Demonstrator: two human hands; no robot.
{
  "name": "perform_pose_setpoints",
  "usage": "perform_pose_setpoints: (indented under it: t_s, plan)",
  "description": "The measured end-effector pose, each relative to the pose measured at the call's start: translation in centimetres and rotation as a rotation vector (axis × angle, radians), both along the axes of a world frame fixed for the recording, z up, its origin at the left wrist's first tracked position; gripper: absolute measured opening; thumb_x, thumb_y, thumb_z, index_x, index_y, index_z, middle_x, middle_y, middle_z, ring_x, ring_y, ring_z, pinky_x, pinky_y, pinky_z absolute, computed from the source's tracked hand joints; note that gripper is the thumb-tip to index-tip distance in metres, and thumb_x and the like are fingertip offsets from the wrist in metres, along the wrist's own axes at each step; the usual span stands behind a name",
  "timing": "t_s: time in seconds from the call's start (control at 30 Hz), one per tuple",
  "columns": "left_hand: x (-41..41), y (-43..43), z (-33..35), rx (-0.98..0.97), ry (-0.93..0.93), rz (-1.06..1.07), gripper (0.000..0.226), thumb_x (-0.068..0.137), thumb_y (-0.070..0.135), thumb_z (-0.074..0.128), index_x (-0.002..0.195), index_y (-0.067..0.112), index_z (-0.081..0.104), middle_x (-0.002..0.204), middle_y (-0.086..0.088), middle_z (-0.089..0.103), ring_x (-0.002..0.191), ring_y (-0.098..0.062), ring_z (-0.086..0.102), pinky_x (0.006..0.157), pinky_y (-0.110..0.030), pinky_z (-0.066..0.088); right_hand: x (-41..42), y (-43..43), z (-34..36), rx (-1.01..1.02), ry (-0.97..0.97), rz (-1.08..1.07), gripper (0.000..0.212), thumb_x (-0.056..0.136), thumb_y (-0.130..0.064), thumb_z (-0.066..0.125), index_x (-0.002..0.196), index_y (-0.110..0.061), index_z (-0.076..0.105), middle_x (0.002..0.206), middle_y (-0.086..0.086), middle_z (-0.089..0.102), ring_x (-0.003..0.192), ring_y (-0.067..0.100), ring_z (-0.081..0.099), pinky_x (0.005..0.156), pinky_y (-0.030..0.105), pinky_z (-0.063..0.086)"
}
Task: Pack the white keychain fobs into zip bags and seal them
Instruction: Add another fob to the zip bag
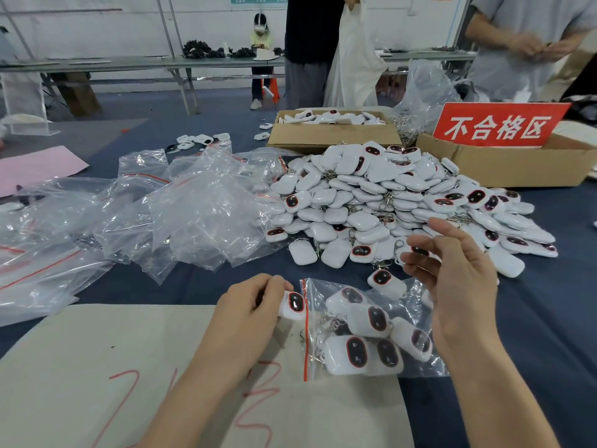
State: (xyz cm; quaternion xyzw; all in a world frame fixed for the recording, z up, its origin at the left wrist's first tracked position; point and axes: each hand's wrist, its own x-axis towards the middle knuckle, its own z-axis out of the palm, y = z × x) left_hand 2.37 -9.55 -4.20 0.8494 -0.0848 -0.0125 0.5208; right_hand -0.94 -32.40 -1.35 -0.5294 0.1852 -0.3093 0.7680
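Note:
A clear zip bag (pixel 361 334) with a red seal strip lies on the table in front of me, with several white fobs inside it. My left hand (pixel 248 312) pinches one white fob (pixel 292 306) with a dark oval face at the bag's mouth. Above the bag's right side my right hand (pixel 458 279) hovers with relaxed, spread fingers and holds nothing. A large heap of white keychain fobs (pixel 387 205) fills the table behind the bag.
Empty zip bags (pixel 161 215) lie piled at the left. A beige sheet (pixel 129 383) with red marks lies under my arms. Two cardboard boxes (pixel 332 134) (pixel 504 166) stand behind the heap, one with a red sign (pixel 497 126). People stand across the table.

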Motion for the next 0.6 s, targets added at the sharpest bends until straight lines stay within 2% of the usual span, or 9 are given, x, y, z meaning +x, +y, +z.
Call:
perform_pose_setpoints:
  t_s: [0.1,0.17,0.23,0.3,0.33,0.4,0.47,0.53,0.6]
  plan:
    - [0.1,0.4,0.0,-0.046,0.092,-0.164,0.027,0.102,0.031,0.05,0.093,0.037,0.075,0.065,0.01,0.064,0.053,-0.002,0.049,0.05,-0.014,0.037,0.1,0.7,-0.4,-0.248,0.06,0.112,0.027,0.101,-0.01,0.047,0.104,-0.025,0.069,0.084,-0.003,0.076,0.07,0.013,0.07,0.061,0.02,0.057]
    - [0.1,0.7,0.0,-0.112,0.21,-0.27,0.025,0.099,0.031,0.05,0.1,0.036,0.075,0.061,0.004,0.054,0.05,-0.012,0.042,0.047,-0.022,0.031,0.2,1.6,-1.0,-0.567,0.15,0.238,0.025,0.1,-0.022,0.048,0.105,-0.038,0.066,0.09,-0.013,0.075,0.072,0.008,0.068,0.066,0.022,0.057]
    - [0.1,0.9,0.1,-0.148,0.286,-0.35,0.028,0.093,0.036,0.051,0.108,0.036,0.074,0.062,-0.003,0.051,0.054,-0.02,0.037,0.048,-0.024,0.028,0.4,2.6,-2.0,-0.898,0.257,0.407,0.021,0.098,-0.037,0.047,0.106,-0.049,0.062,0.094,-0.022,0.072,0.076,-0.004,0.064,0.069,0.013,0.052]
    - [0.0,0.8,0.2,-0.189,0.319,-0.356,0.021,0.097,0.036,0.057,0.11,0.036,0.073,0.065,-0.001,0.056,0.055,-0.017,0.045,0.048,-0.024,0.035,0.6,3.4,-2.8,-1.178,0.352,0.553,0.025,0.101,-0.042,0.044,0.12,-0.048,0.058,0.107,-0.025,0.067,0.097,-0.007,0.06,0.082,0.013,0.047]
    - [-0.1,0.6,0.2,-0.212,0.324,-0.315,0.016,0.1,0.032,0.061,0.111,0.032,0.073,0.067,0.0,0.06,0.056,-0.015,0.05,0.052,-0.024,0.039,0.8,3.7,-3.0,-1.266,0.375,0.592,0.028,0.102,-0.042,0.042,0.126,-0.043,0.057,0.111,-0.022,0.065,0.103,-0.003,0.057,0.089,0.02,0.046]
    - [-0.2,0.1,0.0,-0.266,0.329,-0.195,0.017,0.098,0.023,0.065,0.113,0.016,0.069,0.07,-0.002,0.068,0.058,-0.013,0.058,0.06,-0.029,0.044,0.9,3.8,-3.1,-1.266,0.367,0.599,0.031,0.103,-0.043,0.04,0.129,-0.039,0.057,0.108,-0.02,0.064,0.106,0.003,0.055,0.093,0.025,0.043]
    - [-0.5,-0.6,-0.1,-0.371,0.343,-0.142,0.017,0.097,0.012,0.065,0.11,0.002,0.069,0.075,-0.007,0.073,0.061,-0.012,0.064,0.062,-0.025,0.05,0.8,3.7,-3.1,-1.222,0.338,0.581,0.031,0.102,-0.044,0.042,0.129,-0.039,0.057,0.106,-0.024,0.062,0.105,0.001,0.053,0.093,0.023,0.041]
    - [-0.9,-1.3,0.1,-0.523,0.407,-0.171,0.016,0.094,0.006,0.064,0.106,-0.003,0.072,0.087,-0.016,0.076,0.069,-0.016,0.07,0.061,-0.021,0.055,0.7,3.8,-3.2,-1.25,0.315,0.565,0.033,0.102,-0.046,0.041,0.131,-0.04,0.056,0.116,-0.023,0.063,0.11,0.0,0.052,0.095,0.022,0.04]
    - [-1.2,-1.6,0.3,-0.611,0.446,-0.259,0.016,0.091,0.005,0.065,0.101,0.0,0.077,0.095,-0.022,0.075,0.077,-0.022,0.072,0.066,-0.025,0.057,0.6,3.9,-3.1,-1.267,0.305,0.56,0.034,0.102,-0.047,0.04,0.132,-0.04,0.055,0.121,-0.022,0.062,0.112,-0.001,0.051,0.095,0.02,0.038]
